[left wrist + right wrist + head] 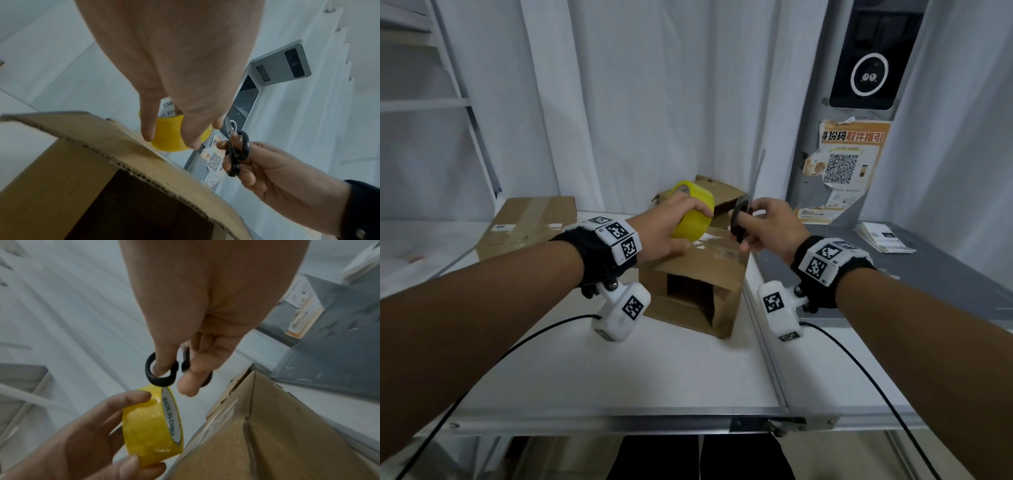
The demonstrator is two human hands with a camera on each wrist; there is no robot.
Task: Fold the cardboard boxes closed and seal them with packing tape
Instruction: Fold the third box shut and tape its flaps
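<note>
My left hand (671,228) grips a yellow roll of packing tape (693,214) (152,425) just above the top of a brown cardboard box (698,284) (61,178) on the white table (619,370). The box's near end flaps stand ajar with a dark gap. My right hand (763,226) holds black-handled scissors (739,222) (238,152) (162,369) over the box's right edge, thumb and fingers through the loops. The blades are hidden. Hands are close together.
A taped cardboard box (527,226) lies at the back left. Another open box (719,195) sits behind the near one. A grey counter (893,274) with a paper stack (883,236) adjoins on the right, beside a grey kiosk with a QR poster (849,168). White curtains hang behind.
</note>
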